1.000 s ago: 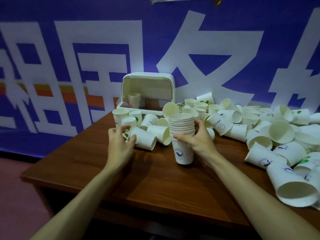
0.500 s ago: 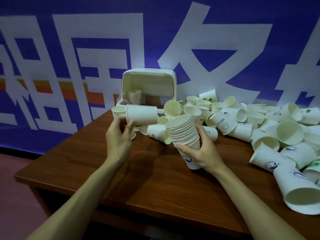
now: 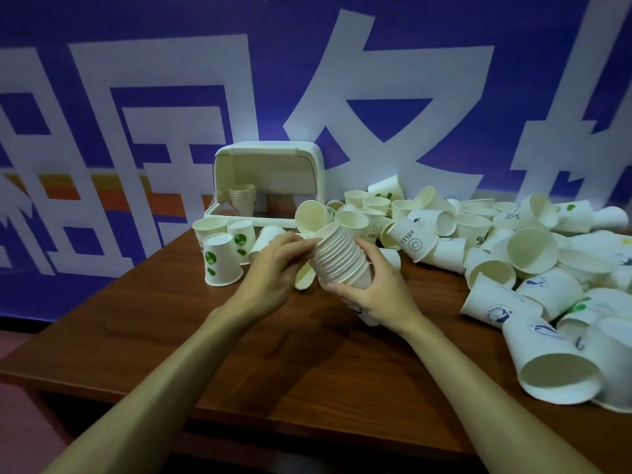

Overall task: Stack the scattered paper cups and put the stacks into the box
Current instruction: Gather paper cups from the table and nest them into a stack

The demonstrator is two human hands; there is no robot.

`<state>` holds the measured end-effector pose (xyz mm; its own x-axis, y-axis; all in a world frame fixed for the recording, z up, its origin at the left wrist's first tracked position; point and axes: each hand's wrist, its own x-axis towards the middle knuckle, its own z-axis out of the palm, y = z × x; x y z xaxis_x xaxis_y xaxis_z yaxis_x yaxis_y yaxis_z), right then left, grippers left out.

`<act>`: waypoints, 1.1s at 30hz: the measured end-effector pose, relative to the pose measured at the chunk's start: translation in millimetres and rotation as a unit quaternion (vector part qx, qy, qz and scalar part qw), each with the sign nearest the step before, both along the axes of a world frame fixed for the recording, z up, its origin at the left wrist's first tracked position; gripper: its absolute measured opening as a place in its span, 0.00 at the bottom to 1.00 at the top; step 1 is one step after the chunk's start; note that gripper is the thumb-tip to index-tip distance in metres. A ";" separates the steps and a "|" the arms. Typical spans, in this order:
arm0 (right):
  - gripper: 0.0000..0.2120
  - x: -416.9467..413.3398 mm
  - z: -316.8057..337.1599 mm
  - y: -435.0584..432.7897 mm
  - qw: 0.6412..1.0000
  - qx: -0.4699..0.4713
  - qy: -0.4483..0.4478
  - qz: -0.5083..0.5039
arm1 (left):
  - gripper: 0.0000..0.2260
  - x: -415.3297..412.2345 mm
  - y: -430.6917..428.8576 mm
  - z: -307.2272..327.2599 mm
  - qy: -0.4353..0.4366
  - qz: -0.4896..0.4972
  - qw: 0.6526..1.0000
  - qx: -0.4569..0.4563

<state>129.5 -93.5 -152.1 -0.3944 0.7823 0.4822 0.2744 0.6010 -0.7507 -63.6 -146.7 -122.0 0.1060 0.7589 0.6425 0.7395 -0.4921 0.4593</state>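
At frame centre, the right hand (image 3: pixel 379 289) curls its fingers round a tilted stack of paper cups (image 3: pixel 337 258) above the bench (image 3: pixel 307 357); the left hand (image 3: pixel 273 268) pinches its upper end.

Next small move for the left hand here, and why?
Probably release the left hand from the rim of the cup stack and reach for the green-print cup nearby. The right hand grips the tilted stack's lower part, and many loose cups lie scattered on the table.
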 end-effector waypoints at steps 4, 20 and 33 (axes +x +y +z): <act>0.30 10.3 12.0 12.3 0.999 -0.018 0.026 -0.020 | 0.20 -12.9 8.4 -13.5 -0.120 0.048 0.991 -0.028; 0.35 8.4 -8.7 17.6 0.984 -0.080 0.156 0.001 | 0.34 -24.2 52.0 -19.9 -0.007 0.230 0.971 -0.061; 0.32 3.8 -4.3 8.5 0.996 -0.010 0.087 0.015 | 0.18 23.3 17.5 50.7 -0.382 -0.032 0.921 -0.073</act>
